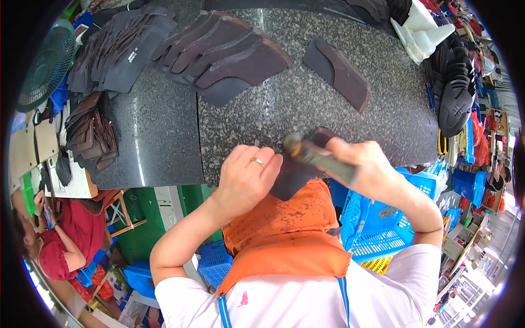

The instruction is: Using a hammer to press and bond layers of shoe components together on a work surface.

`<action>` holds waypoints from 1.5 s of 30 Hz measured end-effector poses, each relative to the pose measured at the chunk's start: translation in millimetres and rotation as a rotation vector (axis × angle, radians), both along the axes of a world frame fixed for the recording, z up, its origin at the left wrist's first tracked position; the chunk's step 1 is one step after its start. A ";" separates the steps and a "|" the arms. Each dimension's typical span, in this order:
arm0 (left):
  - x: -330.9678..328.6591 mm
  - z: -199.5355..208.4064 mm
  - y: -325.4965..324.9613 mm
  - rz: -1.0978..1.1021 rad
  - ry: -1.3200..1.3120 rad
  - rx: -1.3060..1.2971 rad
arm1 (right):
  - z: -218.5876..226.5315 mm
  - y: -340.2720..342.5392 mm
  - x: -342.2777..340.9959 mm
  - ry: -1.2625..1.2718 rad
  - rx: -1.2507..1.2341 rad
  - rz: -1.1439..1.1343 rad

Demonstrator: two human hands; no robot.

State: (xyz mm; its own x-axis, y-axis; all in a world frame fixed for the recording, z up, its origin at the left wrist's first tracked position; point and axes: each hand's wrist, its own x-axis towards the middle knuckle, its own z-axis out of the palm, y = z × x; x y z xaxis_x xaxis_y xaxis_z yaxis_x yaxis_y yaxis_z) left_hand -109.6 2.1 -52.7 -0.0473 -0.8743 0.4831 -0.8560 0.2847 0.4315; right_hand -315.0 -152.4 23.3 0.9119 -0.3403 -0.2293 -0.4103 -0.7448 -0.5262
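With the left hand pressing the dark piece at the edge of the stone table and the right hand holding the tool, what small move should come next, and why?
Probably draw the tool a little further along the dark piece. The right hand holds it with its tip on the piece's upper edge, and the left hand pins the piece flat on the table, so it seems steadied for a stroke.

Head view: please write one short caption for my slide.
Left hand presses a dark leather piece on the granite table while the right hand works it with a hammer.
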 end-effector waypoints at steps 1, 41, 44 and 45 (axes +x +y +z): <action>0.2 0.5 2.1 0.029 -0.008 0.029 | -3.2 4.5 0.8 0.037 -0.074 0.081; 67.5 24.2 -80.9 0.417 0.446 0.243 | -26.3 -70.9 -18.8 -0.487 -0.224 -0.534; 54.5 36.8 -76.7 0.394 -0.167 0.195 | 11.8 -49.3 -31.8 -0.538 -0.113 -0.445; 46.8 39.2 -82.5 0.399 -0.137 0.108 | 19.7 -45.7 -34.8 -0.555 -0.094 -0.397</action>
State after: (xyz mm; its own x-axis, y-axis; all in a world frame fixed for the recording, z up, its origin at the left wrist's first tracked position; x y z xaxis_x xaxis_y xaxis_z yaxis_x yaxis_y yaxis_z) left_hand -62.7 -80.4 -13.5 0.2471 -0.8821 0.4011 -0.9414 -0.1205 0.3150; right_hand -349.8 -198.1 42.9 0.6883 -0.6682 0.2823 -0.3496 -0.6466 -0.6780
